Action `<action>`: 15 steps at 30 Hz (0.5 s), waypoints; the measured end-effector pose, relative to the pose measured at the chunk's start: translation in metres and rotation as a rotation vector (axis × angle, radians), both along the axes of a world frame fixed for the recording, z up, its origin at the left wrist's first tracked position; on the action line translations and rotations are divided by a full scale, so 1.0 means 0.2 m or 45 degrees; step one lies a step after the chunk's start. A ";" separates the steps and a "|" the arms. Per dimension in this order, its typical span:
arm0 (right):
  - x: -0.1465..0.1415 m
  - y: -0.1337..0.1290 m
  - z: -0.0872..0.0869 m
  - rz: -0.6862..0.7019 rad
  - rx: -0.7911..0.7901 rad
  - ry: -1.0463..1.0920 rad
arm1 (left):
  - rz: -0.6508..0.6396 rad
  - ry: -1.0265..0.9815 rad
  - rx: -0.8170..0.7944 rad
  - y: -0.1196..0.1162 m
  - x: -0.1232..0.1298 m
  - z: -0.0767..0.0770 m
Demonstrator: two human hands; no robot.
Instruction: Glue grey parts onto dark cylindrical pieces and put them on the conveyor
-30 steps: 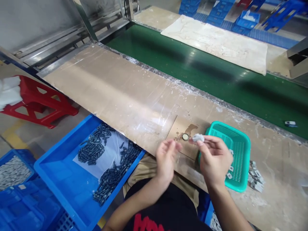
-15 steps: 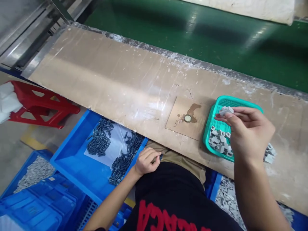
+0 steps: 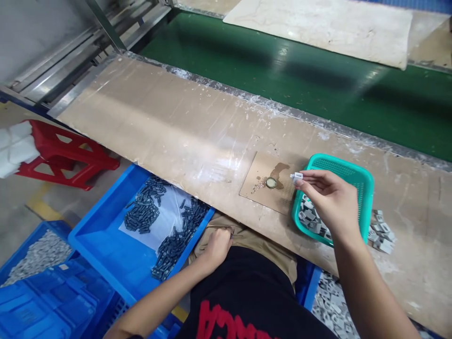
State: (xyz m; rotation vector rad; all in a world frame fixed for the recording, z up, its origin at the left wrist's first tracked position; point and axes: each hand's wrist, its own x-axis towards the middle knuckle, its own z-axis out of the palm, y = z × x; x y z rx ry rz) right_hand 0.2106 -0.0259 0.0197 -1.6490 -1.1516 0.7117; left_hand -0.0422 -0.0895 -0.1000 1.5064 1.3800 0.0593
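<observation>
My right hand (image 3: 330, 200) pinches a small light-grey plastic part (image 3: 296, 177) between thumb and fingers, over the left rim of a green plastic basket (image 3: 367, 188). More grey plastic parts (image 3: 310, 214) lie in that basket, partly hidden by the hand. To its left, a piece of cardboard (image 3: 256, 172) bears a small round cap (image 3: 270, 182) and a wet brown stain. My left hand (image 3: 218, 246) is closed in a fist on my lap near the table edge; whatever its fingers hold is hidden.
A blue bin (image 3: 102, 249) with dark slim parts (image 3: 143, 212) stands left of my lap. Loose grey parts (image 3: 383, 235) lie right of the basket. A green conveyor belt (image 3: 226, 61) runs behind the table (image 3: 169, 122). A red stool (image 3: 70, 155) is at far left.
My right hand has moved left with the grey part, from above the basket to its left rim, towards the cardboard. The left hand stays closed on my lap, turned more knuckles-up. The view has shifted slightly.
</observation>
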 end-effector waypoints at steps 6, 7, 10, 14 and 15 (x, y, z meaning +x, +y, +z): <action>-0.05 -0.01 0.02 0.086 -0.050 0.000 | 0.371 -0.493 -0.234 0.01 -0.09 0.12; -0.08 -0.02 0.04 0.110 -0.065 0.050 | 0.523 -0.678 -0.303 0.02 -0.09 0.17; -0.16 -0.09 0.09 0.205 -0.088 0.151 | 0.943 -1.262 -0.491 0.07 -0.02 0.32; -0.26 -0.17 0.15 0.330 -0.027 0.061 | 1.026 -1.541 -0.471 0.17 0.11 0.46; -0.27 -0.18 0.15 0.353 -0.003 0.018 | 1.022 -1.538 -0.432 0.19 0.14 0.48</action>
